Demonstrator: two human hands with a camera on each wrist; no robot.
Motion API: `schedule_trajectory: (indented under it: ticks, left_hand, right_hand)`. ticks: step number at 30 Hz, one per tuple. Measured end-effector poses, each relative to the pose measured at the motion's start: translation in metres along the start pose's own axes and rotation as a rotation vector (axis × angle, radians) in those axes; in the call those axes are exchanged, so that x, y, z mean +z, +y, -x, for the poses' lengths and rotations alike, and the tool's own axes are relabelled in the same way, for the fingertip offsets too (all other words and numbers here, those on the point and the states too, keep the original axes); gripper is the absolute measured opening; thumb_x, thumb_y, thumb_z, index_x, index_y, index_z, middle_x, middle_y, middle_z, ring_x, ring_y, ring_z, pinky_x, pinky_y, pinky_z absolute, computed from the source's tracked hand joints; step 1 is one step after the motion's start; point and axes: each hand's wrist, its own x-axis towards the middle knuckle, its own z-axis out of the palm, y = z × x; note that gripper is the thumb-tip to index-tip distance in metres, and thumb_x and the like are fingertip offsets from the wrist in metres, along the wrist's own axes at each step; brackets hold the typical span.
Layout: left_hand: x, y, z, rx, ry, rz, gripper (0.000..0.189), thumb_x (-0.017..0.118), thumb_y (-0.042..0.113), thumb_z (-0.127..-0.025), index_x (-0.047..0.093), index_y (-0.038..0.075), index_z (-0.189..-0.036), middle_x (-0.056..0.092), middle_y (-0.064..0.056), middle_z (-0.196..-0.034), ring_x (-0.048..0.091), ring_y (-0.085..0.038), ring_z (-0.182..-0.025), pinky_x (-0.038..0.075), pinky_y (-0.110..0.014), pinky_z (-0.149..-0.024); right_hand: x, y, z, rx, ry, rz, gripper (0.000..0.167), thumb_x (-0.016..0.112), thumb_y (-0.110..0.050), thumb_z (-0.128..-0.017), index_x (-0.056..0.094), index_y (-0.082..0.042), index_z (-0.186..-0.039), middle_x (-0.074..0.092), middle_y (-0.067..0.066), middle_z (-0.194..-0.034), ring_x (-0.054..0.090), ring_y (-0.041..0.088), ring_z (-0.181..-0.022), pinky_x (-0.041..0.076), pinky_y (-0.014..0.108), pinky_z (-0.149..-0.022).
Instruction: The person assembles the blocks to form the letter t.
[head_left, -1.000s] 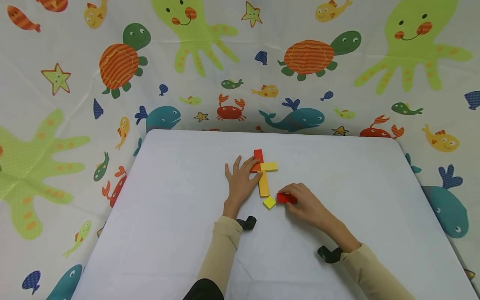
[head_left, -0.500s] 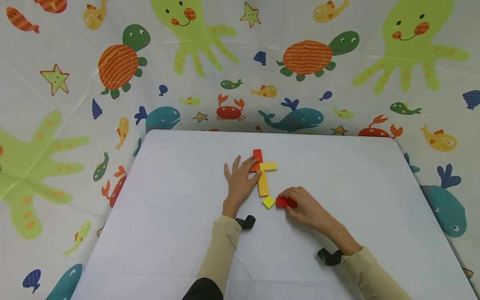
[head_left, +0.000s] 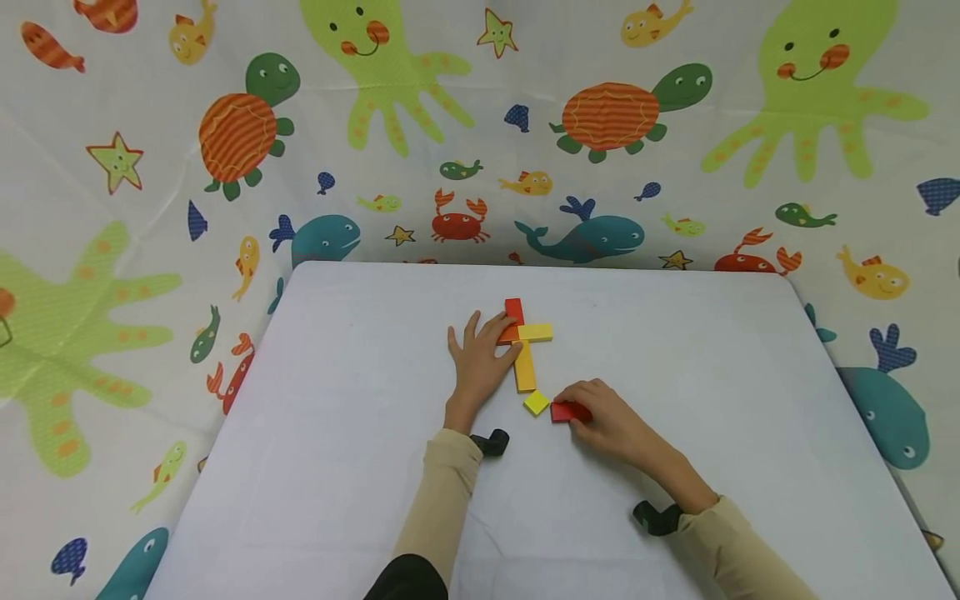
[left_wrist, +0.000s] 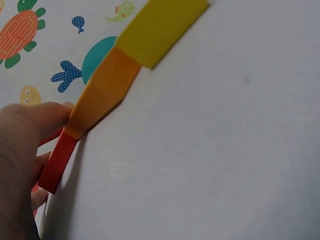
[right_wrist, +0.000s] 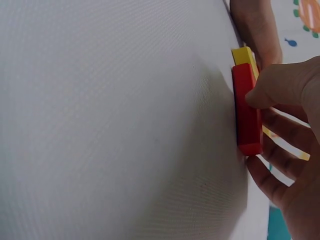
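In the head view, my right hand [head_left: 615, 417] pinches a red block [head_left: 561, 412] between thumb and fingers. Its left end sits right by a small yellow block [head_left: 536, 403] turned cornerwise. My left hand [head_left: 478, 371] rests with spread fingers on the left of the joined blocks. Its thumb is against a long orange-yellow block [head_left: 526, 375], and its fingers lie over an orange block [head_left: 508, 336], partly hidden. A second red block [head_left: 513, 307] extends from the far end; a yellow block [head_left: 537, 332] points right. The right wrist view shows the thumb on the held red block [right_wrist: 245, 115].
All the blocks lie on a white-covered table [head_left: 360, 350]. Behind and beside it hangs a cloth [head_left: 420, 125] printed with sea animals. Black wrist cameras, the left one [head_left: 492, 443] and the right one [head_left: 657, 518], stick out near the sleeves.
My right hand has slid the red block slightly towards me, from beside the small yellow block to its near right corner. The left hand has kept its place on the blocks.
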Motion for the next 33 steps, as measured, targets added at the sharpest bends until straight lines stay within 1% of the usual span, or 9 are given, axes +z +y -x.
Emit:
schedule_trajectory:
  ticks: [12,21,27,33]
  left_hand:
    - [0.0002,-0.0008,-0.0001,0.001,0.002,-0.001,0.052,0.06,0.049,-0.102,0.055,0.033,-0.151,0.048,0.007,-0.163,0.019,-0.029,-0.162,-0.005,-0.071,-0.125]
    - [-0.0015,-0.0001,0.0005,0.0,-0.005,0.007,0.052,0.06,0.049,-0.102,0.055,0.032,-0.151,0.047,0.006,-0.164,0.019,-0.03,-0.162,-0.005,-0.071,-0.125]
    - [-0.003,0.0005,-0.0002,-0.002,-0.005,0.012,0.052,0.06,0.048,-0.102,0.055,0.032,-0.151,0.047,0.006,-0.164,0.018,-0.03,-0.162,-0.006,-0.071,-0.125]
    - [-0.0023,0.0006,0.0004,-0.007,-0.013,0.021,0.052,0.06,0.048,-0.102,0.055,0.031,-0.151,0.047,0.006,-0.164,0.018,-0.03,-0.162,-0.007,-0.07,-0.125]
  right_hand:
    - [-0.0002,-0.003,-0.0004,-0.014,0.002,0.012,0.037,0.073,0.0,-0.088,0.07,-0.011,-0.123,0.071,0.005,-0.127,0.061,0.025,-0.116,0.055,0.047,-0.1]
    - [0.0017,-0.0019,0.0009,-0.046,0.037,0.031,0.038,0.075,0.003,-0.087,0.071,-0.01,-0.123,0.072,0.006,-0.124,0.062,0.026,-0.112,0.056,0.046,-0.096]
    - [0.0002,-0.0031,0.0018,-0.017,0.028,-0.011,0.038,0.074,-0.002,-0.09,0.069,-0.009,-0.127,0.071,0.006,-0.127,0.062,0.025,-0.116,0.056,0.047,-0.098]
    - [-0.0058,0.0005,0.0079,0.003,0.058,-0.042,0.037,0.07,-0.003,-0.093,0.067,-0.009,-0.13,0.071,0.004,-0.127,0.061,0.023,-0.115,0.055,0.046,-0.096]
